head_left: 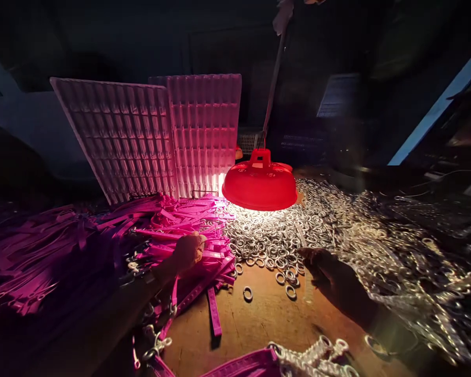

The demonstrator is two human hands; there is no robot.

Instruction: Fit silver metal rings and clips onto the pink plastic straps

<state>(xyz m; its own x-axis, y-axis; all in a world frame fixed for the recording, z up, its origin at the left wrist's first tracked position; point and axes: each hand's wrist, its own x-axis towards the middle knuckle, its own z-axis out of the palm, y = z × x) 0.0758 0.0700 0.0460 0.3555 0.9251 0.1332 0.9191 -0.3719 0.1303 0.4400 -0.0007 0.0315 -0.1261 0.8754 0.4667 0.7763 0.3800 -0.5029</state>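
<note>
My left hand [188, 250] rests on a heap of pink straps [172, 230], its fingers curled around one strap. My right hand [329, 275] lies in shadow at the near edge of a wide spread of metal rings [270, 235]. Its fingertips touch the loose rings there; whether it holds one I cannot tell. A few single rings [247, 294] lie apart on the bare wooden table [259, 319] between my hands. One loose pink strap [214, 312] lies on the wood near my left forearm.
A red lamp shade [260, 184] hangs low over the rings on a thin rod. Two ribbed trays [149, 133] lean upright behind the straps. Metal clasps [317, 353] and a strap lie at the front edge. The surroundings are dark.
</note>
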